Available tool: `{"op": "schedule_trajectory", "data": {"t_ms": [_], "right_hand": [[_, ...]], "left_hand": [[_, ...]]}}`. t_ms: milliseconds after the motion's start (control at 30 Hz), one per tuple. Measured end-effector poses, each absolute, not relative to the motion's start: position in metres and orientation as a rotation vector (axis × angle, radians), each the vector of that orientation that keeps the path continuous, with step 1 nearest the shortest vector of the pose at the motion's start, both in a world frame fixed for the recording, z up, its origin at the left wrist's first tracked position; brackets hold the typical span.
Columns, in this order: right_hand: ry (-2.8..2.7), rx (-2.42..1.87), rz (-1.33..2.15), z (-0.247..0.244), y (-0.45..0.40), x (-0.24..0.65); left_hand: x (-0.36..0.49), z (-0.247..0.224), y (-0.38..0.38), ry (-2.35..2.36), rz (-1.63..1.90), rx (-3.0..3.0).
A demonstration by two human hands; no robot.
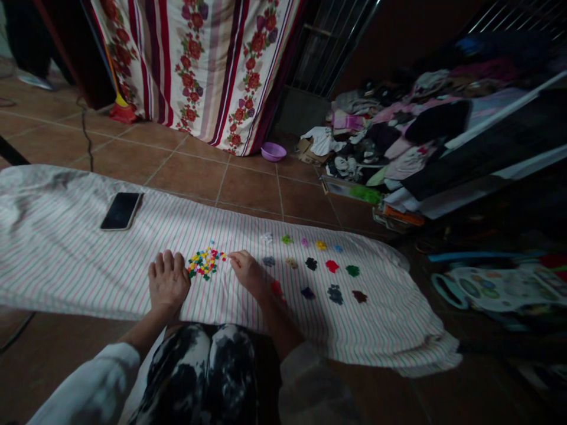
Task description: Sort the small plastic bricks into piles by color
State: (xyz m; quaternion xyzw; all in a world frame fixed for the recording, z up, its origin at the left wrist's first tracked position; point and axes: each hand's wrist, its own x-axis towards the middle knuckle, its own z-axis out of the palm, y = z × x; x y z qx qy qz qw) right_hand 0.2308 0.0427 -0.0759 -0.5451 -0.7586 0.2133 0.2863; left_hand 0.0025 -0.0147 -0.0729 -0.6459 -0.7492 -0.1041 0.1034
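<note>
A mixed pile of small coloured pieces (206, 262), in yellow, red, green, white and blue, lies on a striped cloth (88, 265). Flat on the cloth at the pile's left edge rests my left hand (168, 280), fingers out. My right hand (245, 270) is at the pile's right side, thumb and fingers pinched together; whatever is between the fingertips is too small to make out. To the right, small single-colour heaps stand in rows, among them a white heap (267, 238), a yellow heap (321, 245), a black heap (311, 264) and a brown heap (359, 296). My right forearm partly covers an orange-red heap (277, 288).
A phone (121, 211) lies on the cloth at the left. Beyond are a floral curtain (199, 65), a purple basin (273, 151) on the tiled floor and a large pile of clothes (398, 127). A baby walker (491, 286) stands at the right.
</note>
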Motion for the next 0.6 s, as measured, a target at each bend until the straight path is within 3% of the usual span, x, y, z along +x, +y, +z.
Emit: {"op": "schedule_trajectory", "data": {"t_ms": [600], "right_hand": [[-2.112, -1.451, 0.616, -0.076, 0.046, 0.194]], "left_hand": [[0.0, -0.067, -0.013, -2.169, -0.34, -1.951]]}}
